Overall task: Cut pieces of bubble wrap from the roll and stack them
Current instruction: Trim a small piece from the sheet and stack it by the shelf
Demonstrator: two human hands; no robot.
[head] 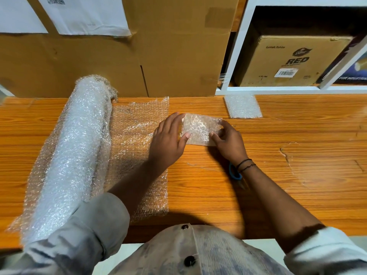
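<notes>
In the white shelf compartment we see one brown cardboard box printed RED. On the orange wooden table lie one roll of clear bubble wrap and, at the far edge, one cut square. Our left hand and right hand pinch a second small clear bubble-wrap piece by its sides, fingers close together.
</notes>
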